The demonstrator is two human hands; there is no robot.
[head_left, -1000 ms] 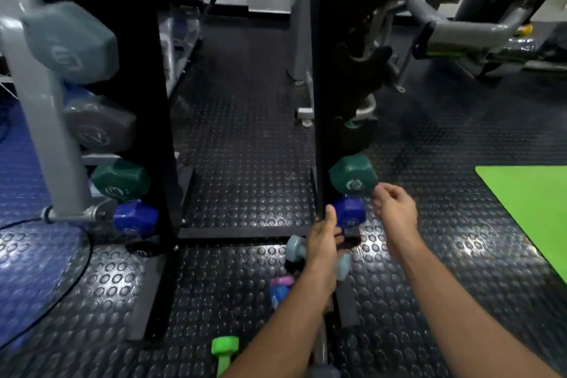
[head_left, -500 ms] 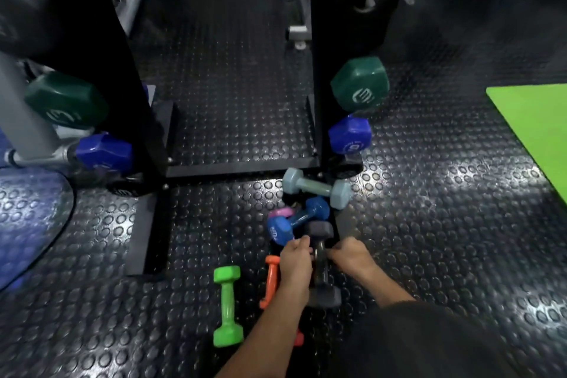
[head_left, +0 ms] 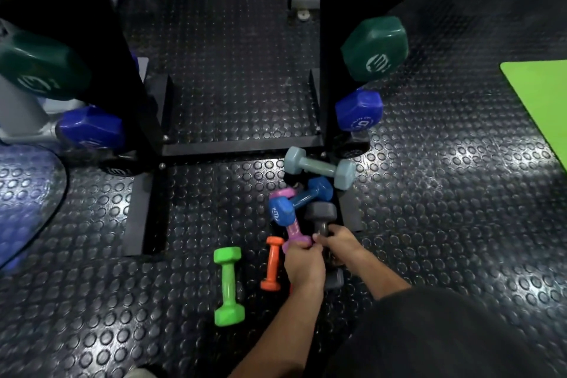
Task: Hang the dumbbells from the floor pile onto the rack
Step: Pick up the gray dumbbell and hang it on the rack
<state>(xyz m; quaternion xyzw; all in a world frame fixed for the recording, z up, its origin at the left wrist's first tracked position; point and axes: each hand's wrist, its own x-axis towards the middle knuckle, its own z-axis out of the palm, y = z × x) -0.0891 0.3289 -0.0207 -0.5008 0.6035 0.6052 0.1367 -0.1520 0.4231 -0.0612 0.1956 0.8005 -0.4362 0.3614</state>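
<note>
Both hands are reaching down into the floor pile, just in front of the rack; the left hand is curling closed around the near end of the pink dumbbell, and the right hand is closing on the handle of the grey dumbbell, probably so that two pieces are lifted in one trip. The blue dumbbell is lying across the pink one, so I am judging that the pink one must slide out from under it; the pale teal dumbbell is resting nearest the rack foot. The orange dumbbell and the green dumbbell are lying apart on the floor, waiting.
</note>
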